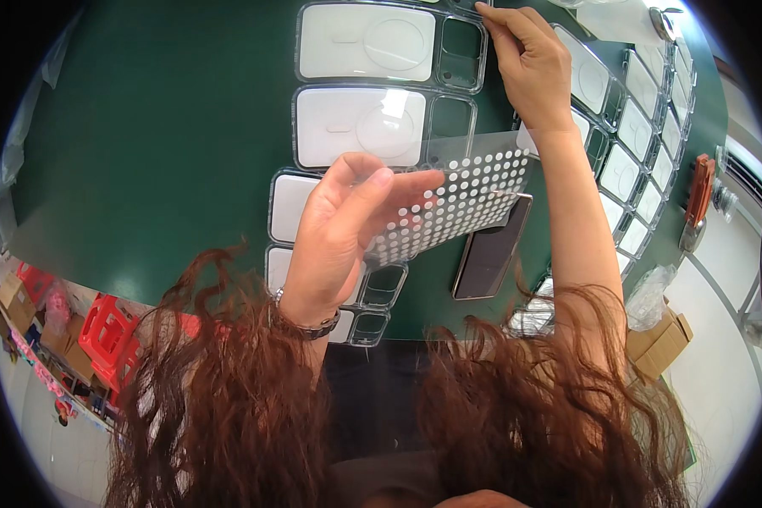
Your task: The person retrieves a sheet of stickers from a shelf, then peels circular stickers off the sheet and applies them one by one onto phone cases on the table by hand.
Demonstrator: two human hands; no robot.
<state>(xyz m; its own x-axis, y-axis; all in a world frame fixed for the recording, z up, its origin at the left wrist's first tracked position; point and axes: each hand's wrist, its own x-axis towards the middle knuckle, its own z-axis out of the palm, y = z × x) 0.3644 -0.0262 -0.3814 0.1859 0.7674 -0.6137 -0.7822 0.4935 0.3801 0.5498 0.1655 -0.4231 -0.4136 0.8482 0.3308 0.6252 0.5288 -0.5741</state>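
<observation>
Green tabletop (144,161), broad from 9 to 11 o'clock. Near centre, your left hand (334,229) has thumb and fingers closed on a clear dotted sheet (470,203). Your right hand (535,72), 1 o'clock: thumb and index close together at the topmost clear case (464,5); can't tell whether they grip it. Dark phone (487,262), 3 o'clock. Red plastic stool (106,334), 8 o'clock; cardboard box (659,343), 4 o'clock.

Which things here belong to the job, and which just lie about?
Seemingly in use: clear plastic sheet of round white dots, in left hand; clear rectangular cases with white panels, right hand at one.
Likely idle: dark rectangular phone; brown cardboard box.
</observation>
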